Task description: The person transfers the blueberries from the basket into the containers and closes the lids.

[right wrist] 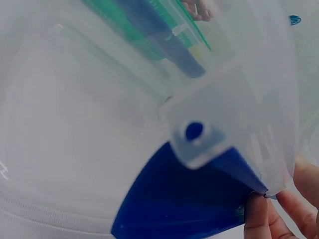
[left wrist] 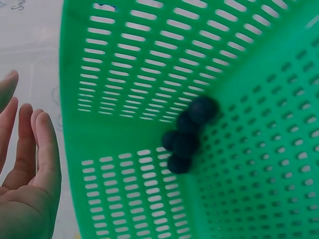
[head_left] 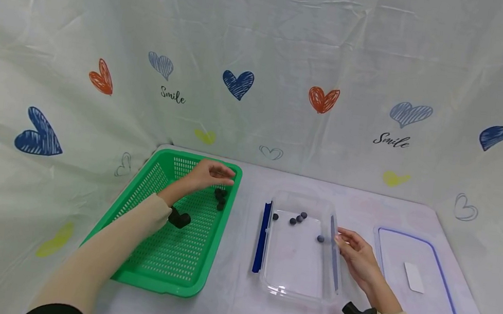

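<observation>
My left hand (head_left: 212, 173) hovers over the far right corner of a green basket (head_left: 223, 226). In the left wrist view its thumb and fingers are apart, slightly bent, with nothing visible between them. Several dark blueberries (left wrist: 185, 144) lie clustered in the basket's corner beside that hand. To the right, a clear plastic container (head_left: 294, 270) holds several more blueberries (head_left: 293, 221), scattered toward its far half. My right hand (head_left: 357, 254) pinches the container's right edge by its blue latch flap (right wrist: 184, 199), thumb and fingers on either side.
A clear lid (head_left: 438, 297) with a blue seal and a white label (head_left: 414, 277) lies right of the container. Another blue latch flap (head_left: 262, 238) sticks out on the container's left side. Behind the table hangs a heart-printed curtain (head_left: 282, 51).
</observation>
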A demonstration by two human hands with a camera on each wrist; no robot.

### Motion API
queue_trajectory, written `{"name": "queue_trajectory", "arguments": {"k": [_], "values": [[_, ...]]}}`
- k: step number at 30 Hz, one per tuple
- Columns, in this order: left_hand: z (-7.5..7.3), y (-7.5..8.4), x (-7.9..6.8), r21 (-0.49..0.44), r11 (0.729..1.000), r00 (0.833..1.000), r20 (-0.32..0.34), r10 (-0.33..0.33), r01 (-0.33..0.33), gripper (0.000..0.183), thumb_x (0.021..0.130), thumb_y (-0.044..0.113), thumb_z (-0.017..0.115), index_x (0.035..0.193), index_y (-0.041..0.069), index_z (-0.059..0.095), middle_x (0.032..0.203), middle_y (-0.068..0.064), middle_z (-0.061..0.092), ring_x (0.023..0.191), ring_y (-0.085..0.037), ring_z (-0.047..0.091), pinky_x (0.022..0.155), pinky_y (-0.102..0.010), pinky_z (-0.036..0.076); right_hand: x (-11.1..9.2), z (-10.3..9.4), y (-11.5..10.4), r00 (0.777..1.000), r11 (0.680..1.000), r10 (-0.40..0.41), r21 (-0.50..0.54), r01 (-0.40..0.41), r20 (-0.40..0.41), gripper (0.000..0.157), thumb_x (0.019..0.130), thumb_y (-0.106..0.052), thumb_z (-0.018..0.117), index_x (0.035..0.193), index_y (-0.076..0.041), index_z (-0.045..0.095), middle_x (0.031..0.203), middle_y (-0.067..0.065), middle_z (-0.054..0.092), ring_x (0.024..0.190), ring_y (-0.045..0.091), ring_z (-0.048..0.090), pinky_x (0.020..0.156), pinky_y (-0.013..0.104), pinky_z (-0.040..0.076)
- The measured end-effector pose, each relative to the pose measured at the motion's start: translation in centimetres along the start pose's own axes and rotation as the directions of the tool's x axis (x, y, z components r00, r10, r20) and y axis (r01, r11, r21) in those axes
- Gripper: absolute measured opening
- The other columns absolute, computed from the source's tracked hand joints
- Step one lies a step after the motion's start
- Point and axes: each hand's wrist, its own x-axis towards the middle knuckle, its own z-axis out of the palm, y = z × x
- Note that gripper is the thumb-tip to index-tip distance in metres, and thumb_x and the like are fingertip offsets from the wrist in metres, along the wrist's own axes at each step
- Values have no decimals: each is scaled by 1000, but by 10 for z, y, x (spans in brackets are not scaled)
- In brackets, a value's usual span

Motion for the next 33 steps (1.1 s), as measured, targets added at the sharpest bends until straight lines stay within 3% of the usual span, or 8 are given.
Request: {"name": "queue_trajectory", "arguments": {"k": [5, 11, 17, 25, 33], "values": [[-5, -21, 1, 15, 1000, 1000, -21, -14, 14, 34, 80, 21, 73, 110, 5, 65, 108, -8, 64, 102, -20, 59, 91, -38, 46, 0, 1, -2, 999, 999, 35, -15, -35, -3, 43, 91, -12, 59, 127, 6, 43, 93, -5, 54, 79, 4, 52, 70, 18, 47], [-6, -30, -3, 53, 998, 999, -26, -34, 35, 34, 79, 19, 74, 108, 3, 66, 110, -11, 64, 101, -22, 60, 87, -38, 48, 0, 1, -5, 998, 998, 51, -23, -50, 22, 39, 91, -14, 59, 125, 1, 46, 92, -6, 53, 79, 4, 52, 71, 17, 46], [-4, -39, -7, 61, 997, 999, -12, -38, 39, 35, 79, 16, 73, 109, -3, 64, 109, -16, 64, 99, -24, 61, 84, -37, 50, -1, 2, -7, 998, 995, 70, -66, -70, 4, 47, 91, -18, 60, 128, 4, 41, 94, -5, 52, 82, 3, 51, 73, 16, 46], [-1, -48, -6, 64, 998, 1000, 18, 3, -4, 33, 79, 10, 72, 106, -8, 64, 104, -19, 65, 92, -25, 64, 83, -43, 50, -1, 2, -5, 997, 990, 74, -121, -74, -5, 55, 91, -24, 59, 131, 7, 37, 100, -4, 52, 89, 4, 51, 76, 16, 46], [3, -52, -9, 117, 993, 999, 38, -2, -3, 29, 79, 6, 72, 105, -6, 65, 104, -20, 65, 89, -25, 65, 78, -33, 53, -2, 2, -6, 999, 992, 31, -122, -29, 17, 49, 93, -18, 57, 129, 9, 39, 97, -4, 50, 86, 3, 51, 75, 16, 46]]}}
